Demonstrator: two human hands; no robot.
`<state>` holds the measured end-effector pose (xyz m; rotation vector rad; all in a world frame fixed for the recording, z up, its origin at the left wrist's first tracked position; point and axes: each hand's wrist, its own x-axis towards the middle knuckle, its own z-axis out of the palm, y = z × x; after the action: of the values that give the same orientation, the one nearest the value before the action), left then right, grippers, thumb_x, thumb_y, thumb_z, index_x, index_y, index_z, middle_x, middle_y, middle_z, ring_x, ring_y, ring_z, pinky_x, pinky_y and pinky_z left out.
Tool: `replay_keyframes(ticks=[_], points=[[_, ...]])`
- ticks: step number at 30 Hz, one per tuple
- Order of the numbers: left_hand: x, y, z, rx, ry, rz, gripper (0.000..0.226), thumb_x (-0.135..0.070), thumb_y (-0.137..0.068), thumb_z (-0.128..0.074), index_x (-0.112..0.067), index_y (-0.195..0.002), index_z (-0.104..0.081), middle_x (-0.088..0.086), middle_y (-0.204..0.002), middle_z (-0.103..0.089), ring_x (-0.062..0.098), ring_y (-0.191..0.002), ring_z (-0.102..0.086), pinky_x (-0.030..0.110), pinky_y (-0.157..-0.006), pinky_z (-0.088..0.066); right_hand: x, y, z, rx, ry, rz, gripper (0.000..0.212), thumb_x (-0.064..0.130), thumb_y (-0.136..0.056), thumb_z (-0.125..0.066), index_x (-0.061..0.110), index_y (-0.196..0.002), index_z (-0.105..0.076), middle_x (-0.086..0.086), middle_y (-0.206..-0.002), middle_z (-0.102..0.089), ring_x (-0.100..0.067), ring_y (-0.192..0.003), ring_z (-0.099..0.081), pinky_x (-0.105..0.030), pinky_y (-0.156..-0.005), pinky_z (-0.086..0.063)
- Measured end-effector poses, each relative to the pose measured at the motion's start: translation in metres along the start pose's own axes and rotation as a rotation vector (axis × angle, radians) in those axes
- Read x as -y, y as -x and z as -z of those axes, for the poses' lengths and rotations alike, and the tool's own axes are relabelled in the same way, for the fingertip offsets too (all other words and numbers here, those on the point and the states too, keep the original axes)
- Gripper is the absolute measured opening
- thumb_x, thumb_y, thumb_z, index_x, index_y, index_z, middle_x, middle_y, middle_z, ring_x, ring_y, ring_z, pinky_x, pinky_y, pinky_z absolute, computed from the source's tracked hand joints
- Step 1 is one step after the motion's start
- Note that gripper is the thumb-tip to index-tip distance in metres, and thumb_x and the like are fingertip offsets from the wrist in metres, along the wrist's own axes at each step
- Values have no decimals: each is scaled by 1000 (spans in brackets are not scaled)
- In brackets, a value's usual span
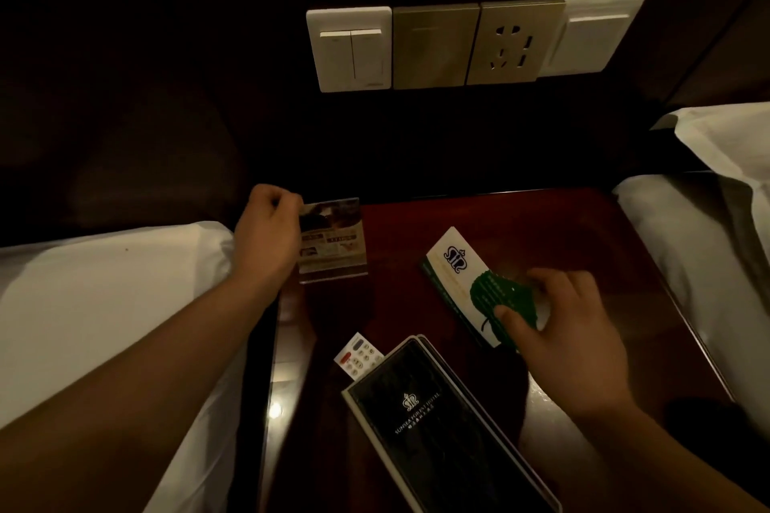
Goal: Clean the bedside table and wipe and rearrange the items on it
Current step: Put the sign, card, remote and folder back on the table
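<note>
**Both hands on printed items at the bedside table**

Left hand [271, 229]: fingers curled around the upper left edge of a clear acrylic sign stand [333, 239] with a printed card inside. The stand is upright, its base on or just above the left rear part of the bedside table [521, 212]; contact with the surface cannot be confirmed. Grip is a pinch at the stand's top corner, thumb side toward the card.

Right hand [566, 329]: fingers spread over the near end of a white and green leaflet [466, 283], thumb pressed on the green leaf print. The leaflet is tilted, far end lower left of the hand toward the table's middle; whether it lies flat or is lifted at the near end cannot be told.

Outward from the grips: between the two hands and nearer the viewer lies a black folder [433, 416] with a crest and hotel lettering, set diagonally. A white remote control [358, 354] sticks out from under the folder's far left corner.

Beyond the left hand, white bedding [104, 304] touches the table's left side. Right of the right hand, more white bedding [700, 254]. Above both hands, on the dark wall, a row of switch and socket plates [471, 42].
</note>
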<state>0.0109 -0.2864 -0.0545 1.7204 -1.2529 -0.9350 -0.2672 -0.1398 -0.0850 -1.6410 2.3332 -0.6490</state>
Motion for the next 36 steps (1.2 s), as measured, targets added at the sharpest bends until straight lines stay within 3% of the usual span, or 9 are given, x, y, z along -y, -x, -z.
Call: replay_keyframes(ticks=[7,10,12,17,19,23,28,31,36], points=[[-23,-22,-2,-44,-60,24,45,-30,-91,-68,-14,-130,-53,15,-123,-59,29,-103,-63,39,-89,-54,0,-1,-2,77,-34,-39,55,45,-81,-68,22,-128,-50,0,-118,-49,-19,-96,-57,-36,-70,-54],[-34,-17,-1,1,-66,100,52,-47,-88,-69,-1,-111,-64,18,-100,-67,40,-94,-67,53,-88,-57,-2,-4,-3,106,-32,-41,61,43,-82,-68,23,-134,-43,-2,-120,-55,-20,-106,-55,-37,-79,-53],[-42,-10,-2,77,-196,92,53,-59,-80,-68,-8,-94,-66,16,-92,-70,35,-85,-68,53,-81,-59,-3,-6,-3,123,-16,-51,62,44,-82,-67,26,-135,-40,0,-118,-60,-18,-107,-54,-36,-76,-53],[-40,-12,-6,212,-510,-22,6,-22,-87,-66,-19,-90,-62,12,-89,-70,31,-81,-70,51,-77,-60,-7,-11,-5,145,-20,-84,61,42,-83,-67,27,-136,-40,-3,-114,-64,-17,-102,-56,-33,-70,-52],[-41,-22,0,211,-585,-85,10,-12,-89,-63,-20,-92,-68,9,-86,-72,28,-78,-71,49,-74,-62,-9,-12,-6,159,-35,-87,59,40,-84,-67,27,-135,-41,-4,-114,-65,-19,-97,-60,-35,-71,-55],[-42,-35,7,152,-912,-457,23,-14,-93,-60,-27,-109,-70,-1,-94,-72,20,-80,-67,37,-65,-57,-13,-12,-8,185,-69,-83,53,37,-85,-67,28,-131,-44,-3,-109,-68,-19,-82,-65,-39,-64,-58],[-40,-55,8,324,-711,-491,21,-12,-96,-58,-21,-110,-72,-6,-98,-67,11,-86,-61,26,-72,-50,-13,-14,-8,195,-47,-69,48,32,-85,-69,27,-128,-49,-1,-101,-70,-9,-65,-57,-25,-50,-46],[-40,-63,10,359,-679,-459,24,-10,-98,-56,-22,-114,-70,-9,-97,-62,11,-90,-60,15,-66,-43,-9,-18,-6,227,-81,-67,43,24,-85,-69,25,-125,-51,-1,-100,-70,-16,-70,-64,-33,-56,-54],[-32,-58,10,303,-644,-538,23,-7,-97,-57,-19,-113,-68,-5,-105,-64,12,-92,-63,26,-78,-50,-5,-21,-5,234,-96,-62,36,16,-87,-67,23,-119,-54,-2,-96,-72,-18,-67,-66,-41,-60,-57]])
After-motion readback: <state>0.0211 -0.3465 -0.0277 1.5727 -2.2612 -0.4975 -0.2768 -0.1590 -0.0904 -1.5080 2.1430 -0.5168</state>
